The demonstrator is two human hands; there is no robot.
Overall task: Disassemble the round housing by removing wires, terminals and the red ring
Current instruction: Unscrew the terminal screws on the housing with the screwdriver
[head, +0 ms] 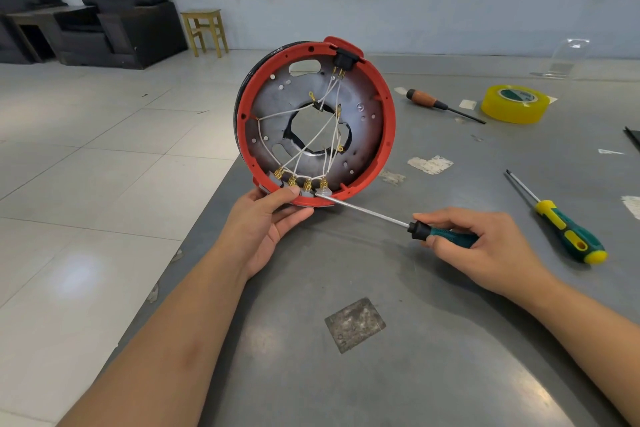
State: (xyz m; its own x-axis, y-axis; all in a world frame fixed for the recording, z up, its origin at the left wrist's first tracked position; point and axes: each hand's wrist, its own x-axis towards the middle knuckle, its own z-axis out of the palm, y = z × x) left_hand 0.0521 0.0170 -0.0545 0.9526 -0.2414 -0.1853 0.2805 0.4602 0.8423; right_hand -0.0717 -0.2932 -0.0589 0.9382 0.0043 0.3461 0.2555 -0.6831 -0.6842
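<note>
Round housing stands on edge at the bench's left border, open side toward the camera, its bottom rim resting on the bench and propped by the left hand. That hand's fingers are clamped on the lower rim, thumb laid over the red ring just beside the row of brass terminals. The right hand, lower and to the right, has its fingers wrapped round the green handle of a screwdriver, forearm coming in from the near right corner. The long shaft slants up and left, its tip touching the grey block under the rightmost terminal.

Risk, as I judge it: the tip sits very near the left thumb, so a slip under prying force could run the blade into it. With the housing balanced on edge at the bench's border, a hard push could also roll it off toward the floor. Levering at the block could tear the thin white wires instead of freeing them cleanly.

Farther right lie a second green-and-yellow screwdriver, a wooden-handled tool and a yellow tape roll.
</note>
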